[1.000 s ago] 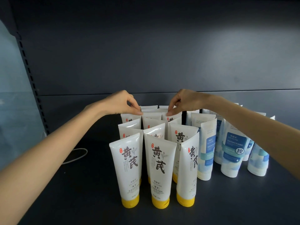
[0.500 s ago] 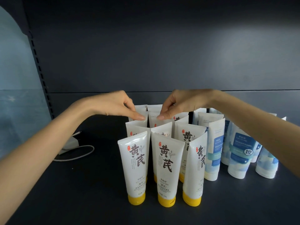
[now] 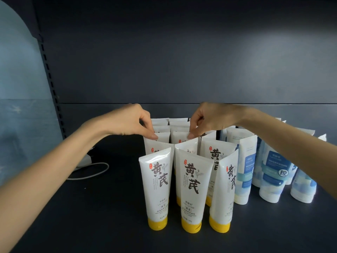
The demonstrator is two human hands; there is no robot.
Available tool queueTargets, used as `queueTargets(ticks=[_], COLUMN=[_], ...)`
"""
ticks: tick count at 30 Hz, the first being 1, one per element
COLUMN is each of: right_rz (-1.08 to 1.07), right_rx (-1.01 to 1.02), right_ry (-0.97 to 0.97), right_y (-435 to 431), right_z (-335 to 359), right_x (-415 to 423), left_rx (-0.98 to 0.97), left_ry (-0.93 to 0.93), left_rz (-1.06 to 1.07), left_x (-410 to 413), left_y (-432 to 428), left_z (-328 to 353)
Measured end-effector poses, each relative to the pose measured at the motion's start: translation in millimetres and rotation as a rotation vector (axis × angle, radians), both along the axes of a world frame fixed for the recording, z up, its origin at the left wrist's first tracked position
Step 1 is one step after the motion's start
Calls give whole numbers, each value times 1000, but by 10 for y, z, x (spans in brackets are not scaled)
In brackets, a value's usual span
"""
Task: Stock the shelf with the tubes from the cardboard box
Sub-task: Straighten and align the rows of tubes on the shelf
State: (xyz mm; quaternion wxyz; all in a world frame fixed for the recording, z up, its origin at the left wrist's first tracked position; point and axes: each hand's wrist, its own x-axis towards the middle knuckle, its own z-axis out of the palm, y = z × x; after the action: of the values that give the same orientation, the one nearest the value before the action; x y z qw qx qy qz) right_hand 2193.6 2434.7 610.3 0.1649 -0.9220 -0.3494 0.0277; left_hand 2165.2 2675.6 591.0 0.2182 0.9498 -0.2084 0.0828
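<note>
Dark grey metal shelf (image 3: 91, 225) carries white plastic tubes with yellow caps (image 3: 189, 190), standing cap-down in rows. My left hand (image 3: 127, 121) and right hand (image 3: 211, 117) each have fingers pinching a middle-row tube's crimped top. I should nudge gently so the neighbours stay upright.

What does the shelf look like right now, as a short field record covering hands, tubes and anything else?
left hand: fingers pinch the top edge of the left-column tube, behind the front rows
right hand: fingers pinch the top edge of the middle-column tube beside it
yellow-capped tubes: upright on caps, three columns, several rows deep
blue-and-white tubes: upright, to their right
shelf: dark, holds all tubes
white cable: lies at the shelf's left
cardboard box: not in view
</note>
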Motion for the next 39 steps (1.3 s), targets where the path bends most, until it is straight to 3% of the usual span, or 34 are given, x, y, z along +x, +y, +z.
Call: queueTargets(ticks=[13, 39], right_rz=[-57, -23], right_rx=[204, 211], right_ry=[-23, 30], right_y=[43, -2], right_z=[-158, -163], right_x=[139, 114], left_rx=[-107, -139], left_ry=[-138, -79], left_rz=[-6, -59], left_x=[131, 147], left_y=[87, 15], left_z=[-161, -136])
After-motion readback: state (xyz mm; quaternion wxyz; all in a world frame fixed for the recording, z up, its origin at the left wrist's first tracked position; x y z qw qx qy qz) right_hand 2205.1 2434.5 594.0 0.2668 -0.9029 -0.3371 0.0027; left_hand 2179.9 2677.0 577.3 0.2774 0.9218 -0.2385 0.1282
